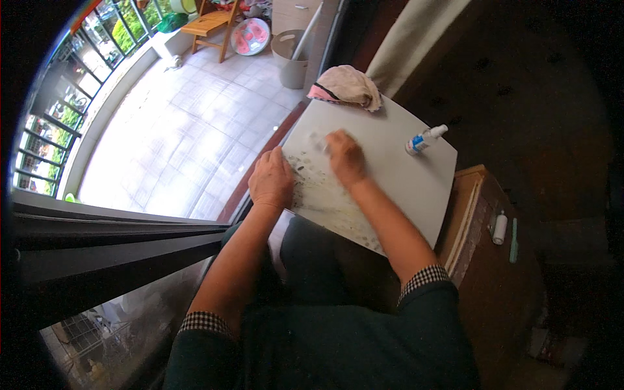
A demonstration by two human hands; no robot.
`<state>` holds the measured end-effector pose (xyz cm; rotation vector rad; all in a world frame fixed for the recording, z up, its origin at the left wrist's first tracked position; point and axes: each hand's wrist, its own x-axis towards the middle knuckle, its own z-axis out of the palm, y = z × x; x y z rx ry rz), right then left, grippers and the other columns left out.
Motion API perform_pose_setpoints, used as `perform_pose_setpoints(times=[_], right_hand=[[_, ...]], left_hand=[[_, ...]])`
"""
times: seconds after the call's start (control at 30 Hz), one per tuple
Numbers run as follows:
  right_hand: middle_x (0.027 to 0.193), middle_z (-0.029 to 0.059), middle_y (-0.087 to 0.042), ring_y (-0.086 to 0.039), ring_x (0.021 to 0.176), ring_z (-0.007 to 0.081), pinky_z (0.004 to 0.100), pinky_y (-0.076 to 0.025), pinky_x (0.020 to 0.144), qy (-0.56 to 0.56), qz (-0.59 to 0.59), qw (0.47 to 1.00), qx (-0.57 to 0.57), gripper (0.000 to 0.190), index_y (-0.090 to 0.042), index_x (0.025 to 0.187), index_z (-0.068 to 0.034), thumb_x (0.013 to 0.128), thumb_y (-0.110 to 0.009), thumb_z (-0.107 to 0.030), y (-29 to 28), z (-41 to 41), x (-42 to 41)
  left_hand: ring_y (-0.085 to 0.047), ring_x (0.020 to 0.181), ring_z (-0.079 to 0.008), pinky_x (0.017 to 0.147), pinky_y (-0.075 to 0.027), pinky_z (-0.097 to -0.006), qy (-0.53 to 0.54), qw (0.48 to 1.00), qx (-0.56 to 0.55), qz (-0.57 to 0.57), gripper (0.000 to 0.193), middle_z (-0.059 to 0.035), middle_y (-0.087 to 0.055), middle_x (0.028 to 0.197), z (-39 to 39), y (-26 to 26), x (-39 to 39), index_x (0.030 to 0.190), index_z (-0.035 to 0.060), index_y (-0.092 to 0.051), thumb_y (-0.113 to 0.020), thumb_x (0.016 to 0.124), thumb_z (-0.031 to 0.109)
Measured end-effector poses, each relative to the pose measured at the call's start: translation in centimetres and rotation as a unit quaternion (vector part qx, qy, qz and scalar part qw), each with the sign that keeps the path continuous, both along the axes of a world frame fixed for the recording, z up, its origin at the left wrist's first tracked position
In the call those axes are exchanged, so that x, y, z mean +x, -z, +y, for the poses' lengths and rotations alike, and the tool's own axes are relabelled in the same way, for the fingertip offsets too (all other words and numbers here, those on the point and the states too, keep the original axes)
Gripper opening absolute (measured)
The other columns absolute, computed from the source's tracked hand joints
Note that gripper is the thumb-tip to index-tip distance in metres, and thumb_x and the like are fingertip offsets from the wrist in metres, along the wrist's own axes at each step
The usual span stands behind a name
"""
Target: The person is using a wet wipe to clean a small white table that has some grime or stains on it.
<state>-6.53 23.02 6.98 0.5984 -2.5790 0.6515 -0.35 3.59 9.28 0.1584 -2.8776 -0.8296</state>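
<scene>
In front of me is a white tabletop (390, 146) with dark specks, grey spots and yellowish smears along its left and near side. My left hand (272, 179) rests on its left edge, fingers together over the rim. Over the surface, my right hand (347, 157) is blurred and grips a small whitish pad (320, 144) pressed near the spots; its exact kind is not clear. A small clear bottle (423, 140) with a white cap and blue label stands to the right. At the far corner lies a crumpled beige and pink cloth (347, 87).
A wooden cabinet (487, 273) to the right bears a white bottle (499, 228) and a green-handled tool (514, 240). A sliding door frame (122, 243) stands at left. On the tiled balcony are a folding wooden chair (209, 24) and a grey bin (290, 68).
</scene>
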Motion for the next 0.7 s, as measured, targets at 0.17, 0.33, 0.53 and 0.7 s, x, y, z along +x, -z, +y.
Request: perform_pose_setpoints(times=[0.17, 0.33, 0.53, 0.7], right_hand=[[0.091, 0.0171, -0.059, -0.061, 0.086, 0.0380, 0.0485, -0.051, 0.076, -0.068, -0.043, 0.997, -0.013, 0.006, -0.056, 0.088, -0.004, 0.082, -0.055, -0.004, -2.2, -2.0, 12.3], [0.091, 0.0182, -0.059, -0.061, 0.088, 0.0390, 0.0481, -0.051, 0.077, -0.075, -0.054, 0.996, -0.017, 0.008, -0.056, 0.088, -0.003, 0.081, -0.054, -0.002, -1.0, 0.2, 10.5], [0.091, 0.0194, -0.060, -0.060, 0.089, 0.0409, 0.0496, -0.050, 0.078, 0.053, -0.015, 0.999, 0.003, 0.011, -0.057, 0.090, -0.003, 0.080, -0.053, -0.001, -1.6, 5.5, -2.1], [0.094, 0.0195, -0.060, -0.059, 0.092, 0.0418, 0.0512, -0.049, 0.078, 0.110, -0.016, 0.994, 0.022, 0.013, -0.056, 0.092, -0.004, 0.079, -0.055, 0.000, -1.7, 5.3, -2.2]], left_hand=[[-0.059, 0.114, -0.0328, 0.092, -0.050, -0.0453, -0.002, 1.000, -0.002, -0.006, 0.036, -0.0126, -0.061, 0.122, -1.0, 0.6, -0.1, 0.128, 0.0096, -0.054, -0.048, 0.096, 0.026], [-0.058, 0.116, -0.0318, 0.093, -0.049, -0.0446, 0.005, 1.000, -0.003, -0.021, 0.037, -0.0124, -0.060, 0.124, -0.4, 0.0, 0.0, 0.129, 0.0096, -0.054, -0.048, 0.096, 0.026], [-0.059, 0.114, -0.0317, 0.093, -0.050, -0.0445, 0.012, 1.000, 0.001, -0.020, 0.037, -0.0121, -0.061, 0.122, 0.5, -0.2, -0.2, 0.128, 0.0092, -0.054, -0.047, 0.097, 0.027], [-0.059, 0.114, -0.0317, 0.092, -0.050, -0.0448, 0.008, 1.000, 0.007, -0.011, 0.036, -0.0122, -0.062, 0.121, 0.4, 0.2, -0.2, 0.127, 0.0095, -0.056, -0.047, 0.097, 0.026]])
